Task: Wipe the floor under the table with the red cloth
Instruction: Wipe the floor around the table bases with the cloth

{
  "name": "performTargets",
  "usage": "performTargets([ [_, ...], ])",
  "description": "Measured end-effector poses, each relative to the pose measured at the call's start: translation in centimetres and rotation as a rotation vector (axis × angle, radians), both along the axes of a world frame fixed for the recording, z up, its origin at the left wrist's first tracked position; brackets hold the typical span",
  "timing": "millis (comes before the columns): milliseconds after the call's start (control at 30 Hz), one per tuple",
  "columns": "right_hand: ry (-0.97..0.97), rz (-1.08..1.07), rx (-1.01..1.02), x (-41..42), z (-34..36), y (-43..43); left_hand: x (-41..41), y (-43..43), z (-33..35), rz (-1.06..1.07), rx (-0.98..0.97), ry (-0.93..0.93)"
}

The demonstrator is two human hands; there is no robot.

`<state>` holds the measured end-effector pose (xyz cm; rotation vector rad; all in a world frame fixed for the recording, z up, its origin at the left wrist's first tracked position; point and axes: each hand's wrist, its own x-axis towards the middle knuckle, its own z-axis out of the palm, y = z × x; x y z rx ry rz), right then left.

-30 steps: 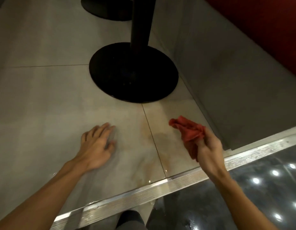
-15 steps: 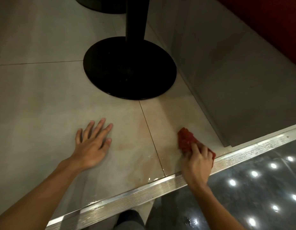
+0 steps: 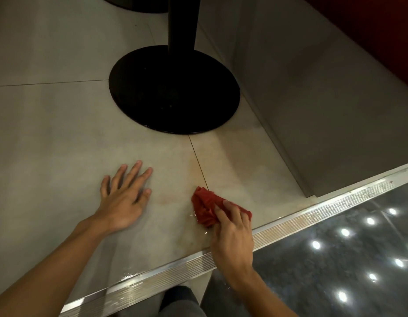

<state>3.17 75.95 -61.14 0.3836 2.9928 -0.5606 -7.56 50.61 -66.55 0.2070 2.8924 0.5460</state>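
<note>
The crumpled red cloth (image 3: pixel 206 205) lies bunched on the beige tiled floor (image 3: pixel 61 133), just left of a tile joint and near the metal step edge. My right hand (image 3: pixel 232 234) presses down on it, fingers curled over its near half. Small wet patches glint beside the cloth. My left hand (image 3: pixel 124 200) lies flat on the tile to the left, fingers spread, holding nothing. The black round table base (image 3: pixel 175 92) stands beyond both hands, its post rising out of view.
A grey panel wall (image 3: pixel 324 110) runs along the right, below a red surface. A ribbed metal strip (image 3: pixel 290 223) edges the raised floor; beyond it lies dark glossy floor with light reflections. A second black base (image 3: pixel 134 5) shows at top. My knee (image 3: pixel 182 303) is at the bottom.
My right hand brought the cloth down from the air onto the floor, then slid it leftwards across the tile joint. My left hand flattened and spread its fingers.
</note>
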Motion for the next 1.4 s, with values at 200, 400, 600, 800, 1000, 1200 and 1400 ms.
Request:
performTargets([
  [200, -0.033, -0.134, -0.003, -2.3, 0.1, 0.4, 0.3, 0.4, 0.4, 0.007, 0.001, -0.004],
  [400, 0.089, 0.075, 0.032, -0.1, 0.0, -6.0, 0.2, 0.3, 0.2, -0.004, 0.013, 0.005],
  [600, 0.093, 0.336, -0.048, 0.6, 0.4, -8.1, 0.3, -0.3, 0.9, -0.005, 0.193, 0.009],
  [800, -0.066, 0.420, -0.247, -2.4, 2.2, -5.0, 1.2, -2.8, 3.0, 0.188, 0.419, 0.098],
  [1000, 0.007, 0.251, -0.536, -8.4, 4.5, -4.8, 5.5, -4.8, 2.7, 0.234, -0.013, -0.030],
  [1200, 0.042, 0.466, -0.419, -12.7, 2.9, -7.5, 5.8, -4.9, 1.7, 0.270, 0.019, -0.030],
  [1400, -0.014, 0.687, -0.048, -8.9, -1.1, -9.1, 5.8, -5.1, 2.1, 0.249, 0.033, -0.059],
])
